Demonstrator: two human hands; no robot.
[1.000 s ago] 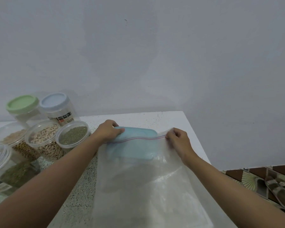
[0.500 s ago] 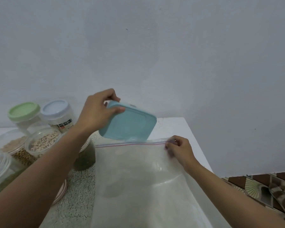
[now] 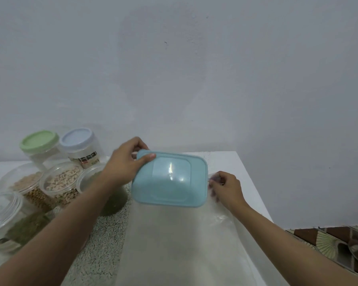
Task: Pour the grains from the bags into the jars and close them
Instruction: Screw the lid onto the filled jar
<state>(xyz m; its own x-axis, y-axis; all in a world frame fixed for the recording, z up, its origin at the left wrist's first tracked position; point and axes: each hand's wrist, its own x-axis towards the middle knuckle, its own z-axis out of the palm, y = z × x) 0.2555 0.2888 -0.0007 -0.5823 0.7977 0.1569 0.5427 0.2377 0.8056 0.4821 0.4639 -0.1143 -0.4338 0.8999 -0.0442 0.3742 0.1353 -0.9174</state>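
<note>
My left hand (image 3: 126,162) grips the blue lid (image 3: 171,179) by its corner, raised and tilted; my right hand (image 3: 225,187) pinches the clear bag (image 3: 184,240) edge.

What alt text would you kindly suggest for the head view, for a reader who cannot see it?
A person's left hand grips a blue container above a clear bag on a table, while the right hand pinches the bag's top edge. Open jars of grains and two lidded jars stand at the left.

Home kitchen: grain jars (image 3: 60,182) on speckled counter (image 3: 103,244), patterned floor tiles (image 3: 327,242).
</note>
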